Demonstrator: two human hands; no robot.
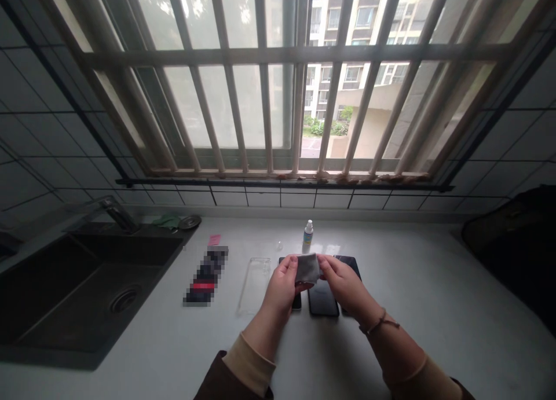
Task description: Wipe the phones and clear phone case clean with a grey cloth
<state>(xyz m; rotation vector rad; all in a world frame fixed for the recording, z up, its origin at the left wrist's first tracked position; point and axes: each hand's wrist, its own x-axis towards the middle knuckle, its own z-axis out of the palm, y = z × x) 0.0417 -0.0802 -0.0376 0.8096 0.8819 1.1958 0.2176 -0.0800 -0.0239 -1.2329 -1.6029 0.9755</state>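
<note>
A folded grey cloth (307, 269) is held up between my two hands above the counter. My left hand (281, 281) pinches its left edge, and my right hand (341, 278) grips the right edge. Below them, a dark phone (324, 301) lies on the counter. Another dark phone (297, 303) is mostly covered by my left hand, and a third dark flat device (354, 265) is partly behind my right hand. To the left lies a clear phone case (254, 290). A small white-capped spray bottle (308, 233) stands upright just beyond the cloth.
A dark sink (98, 342) with a faucet (119, 215) takes up the left side. A pixelated dark item (204, 278) and a pink slip (214, 239) lie near it. At the right edge is a black bag-like object (516, 243). Window bars (264, 110) rise behind the counter.
</note>
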